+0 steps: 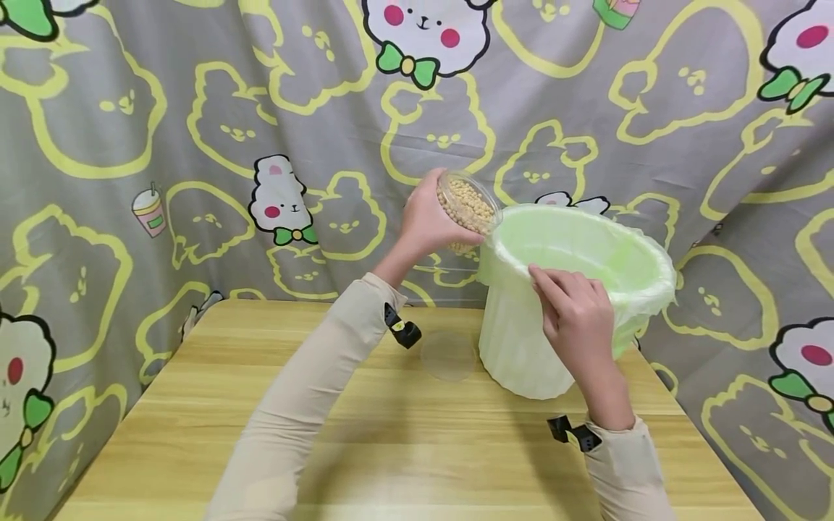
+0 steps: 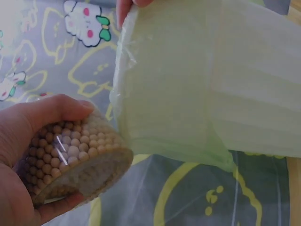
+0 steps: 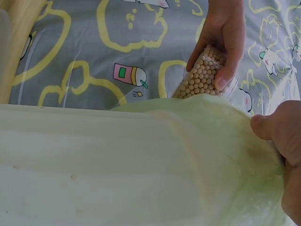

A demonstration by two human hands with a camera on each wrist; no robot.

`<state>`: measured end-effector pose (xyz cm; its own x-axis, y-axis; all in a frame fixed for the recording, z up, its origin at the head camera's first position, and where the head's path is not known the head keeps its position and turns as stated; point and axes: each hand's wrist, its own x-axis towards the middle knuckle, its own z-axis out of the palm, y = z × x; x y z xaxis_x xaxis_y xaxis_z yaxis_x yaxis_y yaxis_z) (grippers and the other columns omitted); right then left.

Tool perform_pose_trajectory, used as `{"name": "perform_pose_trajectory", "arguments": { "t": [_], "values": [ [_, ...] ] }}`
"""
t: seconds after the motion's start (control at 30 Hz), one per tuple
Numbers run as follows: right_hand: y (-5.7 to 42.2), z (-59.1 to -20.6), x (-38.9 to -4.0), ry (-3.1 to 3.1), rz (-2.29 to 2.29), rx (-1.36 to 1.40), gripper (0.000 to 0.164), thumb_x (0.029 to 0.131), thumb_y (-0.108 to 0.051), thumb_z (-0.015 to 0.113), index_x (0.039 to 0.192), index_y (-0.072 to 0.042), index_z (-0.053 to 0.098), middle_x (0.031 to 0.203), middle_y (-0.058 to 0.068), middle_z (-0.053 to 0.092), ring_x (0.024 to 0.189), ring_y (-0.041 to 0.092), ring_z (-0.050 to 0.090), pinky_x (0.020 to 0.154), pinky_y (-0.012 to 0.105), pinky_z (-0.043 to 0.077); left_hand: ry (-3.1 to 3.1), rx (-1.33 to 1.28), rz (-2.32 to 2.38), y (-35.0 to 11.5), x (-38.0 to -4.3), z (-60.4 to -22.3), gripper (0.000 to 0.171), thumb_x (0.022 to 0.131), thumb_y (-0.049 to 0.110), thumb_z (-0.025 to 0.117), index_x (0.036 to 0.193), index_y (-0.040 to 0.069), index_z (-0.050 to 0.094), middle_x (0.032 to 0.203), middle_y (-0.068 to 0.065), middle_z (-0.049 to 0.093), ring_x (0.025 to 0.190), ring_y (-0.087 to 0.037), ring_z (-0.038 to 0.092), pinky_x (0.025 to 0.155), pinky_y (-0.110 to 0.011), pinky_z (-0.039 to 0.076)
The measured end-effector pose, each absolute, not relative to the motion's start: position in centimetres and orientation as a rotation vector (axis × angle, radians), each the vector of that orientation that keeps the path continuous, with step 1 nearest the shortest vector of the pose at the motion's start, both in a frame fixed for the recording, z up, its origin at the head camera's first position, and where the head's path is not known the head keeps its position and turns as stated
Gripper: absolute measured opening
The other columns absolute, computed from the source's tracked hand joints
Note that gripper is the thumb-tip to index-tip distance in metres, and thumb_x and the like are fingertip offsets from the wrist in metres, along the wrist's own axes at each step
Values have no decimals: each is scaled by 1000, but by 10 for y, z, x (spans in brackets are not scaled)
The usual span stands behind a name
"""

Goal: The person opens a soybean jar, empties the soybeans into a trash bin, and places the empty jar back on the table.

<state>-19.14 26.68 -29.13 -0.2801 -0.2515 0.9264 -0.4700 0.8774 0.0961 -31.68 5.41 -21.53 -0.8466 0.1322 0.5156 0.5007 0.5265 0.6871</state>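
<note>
In the head view my left hand (image 1: 430, 217) grips a clear plastic jar (image 2: 89, 150) full of small round beige beans (image 1: 468, 204), with the fingers curled round its side. The jar is tilted, its mouth leaning toward the rim of a white bin (image 1: 521, 347). A pale green plastic bag (image 1: 560, 239) lines the bin and folds down over its rim. At the near side of that rim, my right hand (image 1: 580, 311) pinches the bag's edge between thumb and fingers. Seen from the right wrist, the beans lie inside the jar just beyond the bag.
A clear round lid (image 1: 449, 356) lies flat on the wooden table (image 1: 365, 449), left of the bin's base. Behind the table hangs a grey curtain (image 1: 352, 145) with yellow and white cartoon figures. The bin stands near the table's back right.
</note>
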Motion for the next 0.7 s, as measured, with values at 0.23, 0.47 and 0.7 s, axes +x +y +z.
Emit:
{"name": "perform_pose_trajectory", "arguments": {
  "t": [0.23, 0.47, 0.7],
  "values": [
    [270, -293, -191, -1895, 287, 528, 25, 86, -5, 65, 110, -8, 71, 92, 11, 70, 75, 30, 61, 64, 42, 40, -2449, -540, -1071, 62, -315, -206, 123, 37, 44, 92, 143, 25, 32, 138, 4, 44, 124, -18, 43, 97, -38, 45],
    [268, -294, -191, -1888, 320, 527, 23, 86, -5, 65, 108, -8, 72, 90, 10, 70, 73, 29, 60, 65, 42, 40, -2496, -564, -953, 64, -313, -200, 125, 36, 46, 92, 143, 25, 32, 137, 6, 44, 126, -18, 40, 94, -39, 46],
    [267, -292, -192, -1883, 324, 526, 22, 87, -6, 64, 107, -8, 72, 90, 10, 71, 73, 29, 61, 66, 42, 40, -2492, -620, -883, 66, -310, -190, 121, 37, 40, 92, 141, 22, 34, 134, 5, 47, 125, -19, 42, 97, -34, 44]
  ]
}}
